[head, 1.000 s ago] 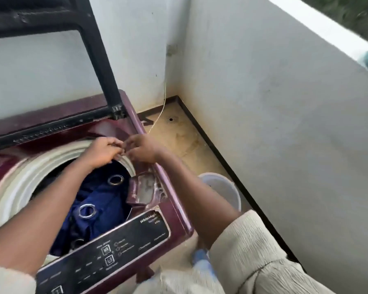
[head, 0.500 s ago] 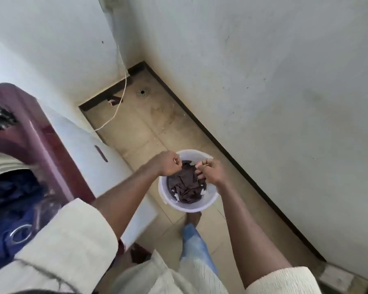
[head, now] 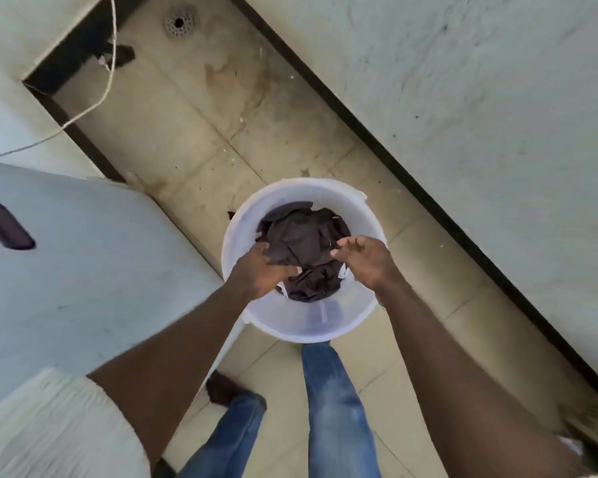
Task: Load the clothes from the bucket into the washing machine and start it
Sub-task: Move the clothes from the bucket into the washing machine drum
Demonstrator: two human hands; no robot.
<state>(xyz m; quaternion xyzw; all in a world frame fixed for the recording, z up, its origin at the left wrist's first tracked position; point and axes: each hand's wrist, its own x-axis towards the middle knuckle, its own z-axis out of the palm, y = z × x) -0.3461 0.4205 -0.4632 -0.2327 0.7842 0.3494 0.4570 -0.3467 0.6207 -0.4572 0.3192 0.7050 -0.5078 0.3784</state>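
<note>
A white plastic bucket stands on the tiled floor in front of my feet. Dark brown crumpled clothes lie inside it. My left hand reaches into the bucket's left side with its fingers curled into the dark cloth. My right hand is over the right side, fingers bent and pinching at the cloth's edge. The white side panel of the washing machine fills the left; its tub and lid are out of view.
A plastered wall runs along the right, with a dark skirting strip at its foot. A floor drain sits in the far corner, and a thin white cord trails across the floor. My legs in blue jeans stand below the bucket.
My hands left the washing machine tub and swung right and down to the bucket. They now reach deeper into it and onto the dark clothes.
</note>
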